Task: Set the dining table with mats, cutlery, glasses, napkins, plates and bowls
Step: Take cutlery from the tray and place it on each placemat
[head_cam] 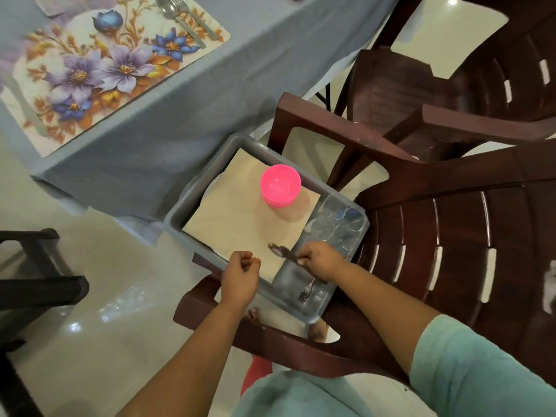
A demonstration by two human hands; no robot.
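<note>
**Cutlery lifted over the grey bin beside the tabletop**

At the far left we see a dark plastic chair (36, 284) on the pale glossy floor (99, 296). Above it, the tabletop under a grey-blue cloth (168, 115) carries a rectangular floral placemat in purple, blue and orange (99, 73) near its near corner, with a steel spoon and fork (183, 16) lying side by side along the mat's far right edge.

Moving right, our left hand (240, 275) hovers over the near left rim of a grey plastic bin (186, 206), its grip curled together on nothing that we can see. The bin rests on the seat of a brown plastic armchair (451, 236). Inside it, a beige square napkin (249, 224) covers the left part, and a round pink plastic bowl (280, 185) stands upright on the napkin's far side.

Our right hand (323, 260) has its grip pinched on the handle of a steel spoon (282, 252), held just above the napkin's near right edge. Below it a steel fork (307, 291) lies in the bin's near right corner. Clear drinking glasses (337, 218) stand along the bin's right wall. A second brown armchair (451, 85) stands beyond.
</note>
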